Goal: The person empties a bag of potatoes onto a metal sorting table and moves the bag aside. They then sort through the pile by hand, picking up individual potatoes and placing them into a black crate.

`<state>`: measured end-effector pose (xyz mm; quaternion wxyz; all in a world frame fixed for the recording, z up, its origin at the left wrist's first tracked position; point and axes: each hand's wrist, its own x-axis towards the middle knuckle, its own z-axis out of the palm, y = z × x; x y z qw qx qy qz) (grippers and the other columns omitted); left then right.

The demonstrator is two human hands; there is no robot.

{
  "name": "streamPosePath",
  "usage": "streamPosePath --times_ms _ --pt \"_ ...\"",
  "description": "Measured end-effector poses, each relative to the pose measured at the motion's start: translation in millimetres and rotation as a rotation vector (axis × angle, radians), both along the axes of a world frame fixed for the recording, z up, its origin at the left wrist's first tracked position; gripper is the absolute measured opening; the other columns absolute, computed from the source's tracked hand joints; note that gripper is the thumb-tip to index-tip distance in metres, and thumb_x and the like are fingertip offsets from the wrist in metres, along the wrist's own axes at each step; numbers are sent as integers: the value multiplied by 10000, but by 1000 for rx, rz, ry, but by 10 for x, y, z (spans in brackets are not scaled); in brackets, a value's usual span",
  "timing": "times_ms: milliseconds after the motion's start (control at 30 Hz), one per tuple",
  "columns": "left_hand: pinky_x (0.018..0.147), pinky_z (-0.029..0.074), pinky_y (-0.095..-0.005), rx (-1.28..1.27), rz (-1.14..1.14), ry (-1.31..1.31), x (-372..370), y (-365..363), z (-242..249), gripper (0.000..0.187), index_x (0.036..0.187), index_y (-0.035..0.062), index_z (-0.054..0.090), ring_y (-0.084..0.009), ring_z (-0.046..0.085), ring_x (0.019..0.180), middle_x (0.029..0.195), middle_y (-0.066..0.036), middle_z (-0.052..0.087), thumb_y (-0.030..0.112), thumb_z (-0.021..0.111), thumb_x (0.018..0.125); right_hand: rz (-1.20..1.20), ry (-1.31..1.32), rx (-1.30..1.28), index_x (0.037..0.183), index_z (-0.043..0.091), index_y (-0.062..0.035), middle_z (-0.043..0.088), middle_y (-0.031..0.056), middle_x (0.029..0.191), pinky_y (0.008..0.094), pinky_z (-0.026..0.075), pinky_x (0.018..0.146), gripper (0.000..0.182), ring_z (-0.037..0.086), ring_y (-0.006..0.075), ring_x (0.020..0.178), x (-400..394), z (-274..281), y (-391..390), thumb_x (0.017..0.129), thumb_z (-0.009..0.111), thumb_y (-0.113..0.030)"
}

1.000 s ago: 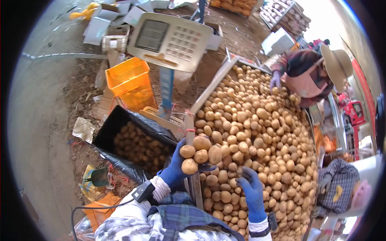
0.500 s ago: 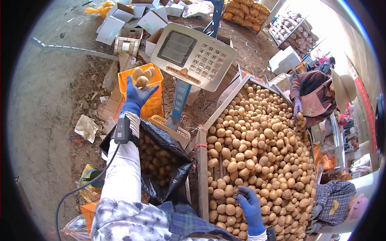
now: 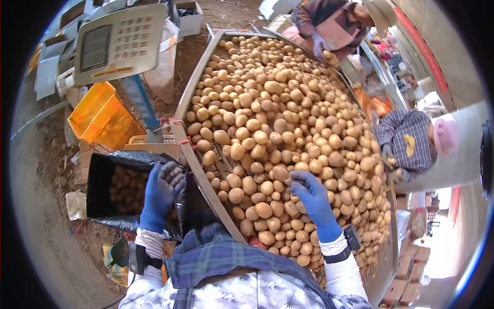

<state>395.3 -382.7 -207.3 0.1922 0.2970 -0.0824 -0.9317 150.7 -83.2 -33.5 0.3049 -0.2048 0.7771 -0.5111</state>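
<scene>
My left hand [image 3: 161,193], in a blue glove with a dirty grey palm, is raised beside the black-lined box [image 3: 98,188]. Its fingers are apart and it holds nothing. Potatoes [image 3: 126,190] lie inside that box. My right hand [image 3: 313,198], also gloved in blue, rests over the heap of potatoes [image 3: 272,123] on the large sorting table [image 3: 206,190]. Its fingers are bent toward a potato [image 3: 281,173] near the fingertips, and I cannot make out whether they hold anything.
A scale display [image 3: 121,44] stands on a blue post [image 3: 141,103] at the upper left. Beside it is an orange crate [image 3: 103,118]. A person in a pink apron [image 3: 334,31] and another in a checked shirt [image 3: 404,136] are at the table's far side.
The view has swung right, toward the table. My left hand has come back from the orange crate, and the potatoes it held are gone from it. My right hand is still over the heap.
</scene>
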Motion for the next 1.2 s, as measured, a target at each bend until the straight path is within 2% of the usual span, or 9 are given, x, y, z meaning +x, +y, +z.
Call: streamPosePath --times_ms 267,300,333,400,433,667,833,967,1200 --pt "831 568 -396 39 -133 47 -72 631 254 422 1141 43 635 -248 674 904 1018 -117 695 436 545 1014 139 278 219 1181 668 -70 698 67 963 260 532 734 255 657 125 835 227 -147 147 952 660 -183" --pt "824 566 -395 32 -137 42 -43 664 268 416 1136 45 636 -246 673 900 1015 -116 694 433 546 1014 219 348 237 1172 668 -85 688 88 922 328 542 727 277 675 208 839 304 -114 103 943 656 -241" --pt "816 565 -394 28 -142 39 -19 699 281 411 1131 47 637 -244 672 896 1013 -114 694 430 547 1013 216 341 232 1172 668 -85 688 88 922 328 542 727 277 675 208 839 358 -180 110 943 656 -241" --pt "811 564 -392 26 -140 6 67 781 339 410 1131 48 637 -242 670 894 1010 -113 692 431 550 1012 408 791 295 1167 665 -88 703 100 984 378 537 762 327 669 256 866 444 -389 169 918 696 -297" --pt "807 562 -390 27 -136 -19 112 817 360 409 1130 49 638 -240 668 891 1006 -112 689 431 553 1010 430 792 335 1154 659 -99 690 131 1005 462 521 812 357 646 343 936 491 -476 192 907 684 -356" --pt "815 567 -401 49 -147 -111 283 1079 352 416 1146 48 631 -253 662 906 1021 -124 677 433 576 998 459 1050 408 1063 641 -132 646 69 998 430 449 841 242 603 271 990 378 -464 -186 911 636 -320" --pt "839 565 -400 41 -149 -65 268 1177 400 422 1167 47 621 -254 660 918 1034 -128 675 431 579 997 626 1274 763 1165 638 -127 633 77 1088 433 399 940 345 562 259 1110 282 -1011 -732 873 678 -306" --pt "833 573 -429 60 -128 -40 320 1254 360 430 1151 40 641 -273 673 908 1045 -146 692 436 570 999 690 1342 769 1054 657 -140 635 65 1085 443 402 862 227 546 248 1080 261 -1004 -688 858 629 -252" --pt "829 573 -421 72 -97 -78 482 1268 407 417 1135 43 644 -263 669 894 1024 -132 687 431 573 999 814 1047 690 1248 517 -132 618 85 1119 452 405 923 556 585 264 1080 366 -743 -502 775 773 -274"
